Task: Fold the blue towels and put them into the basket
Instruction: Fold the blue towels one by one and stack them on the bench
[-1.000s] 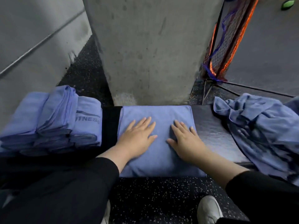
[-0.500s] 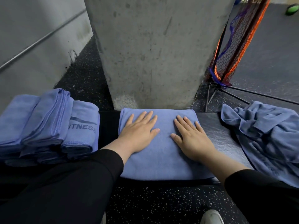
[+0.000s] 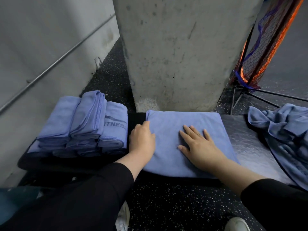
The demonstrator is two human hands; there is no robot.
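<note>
On your far left, the folded towels (image 3: 86, 125) stand packed side by side in a dark basket (image 3: 29, 161), their long axes running away from you toward the wall (image 3: 41, 47); the rightmost one shows the lettering "ITNESS". Just right of that stack, your left hand (image 3: 141, 142) sits at the left edge of the towel (image 3: 168, 130) you are working on, fingers curled over that edge; you cannot tell whether they are tucked under the cloth. That towel lies flat on the desk (image 3: 246, 147) as a neat rectangle, its long axis running left to right across your view, its far edge close to the foot of the concrete pillar (image 3: 175, 52). Your right hand (image 3: 198, 147) rests palm down on the middle of the towel, fingers straight and spread, pointing away from you and a little leftward. Further right, well apart from the folded piece, a crumpled heap of unfolded towels (image 3: 283, 135) lies at the right end of the desk. Behind it stands an orange and black net (image 3: 260, 52) on thin metal legs.
</note>
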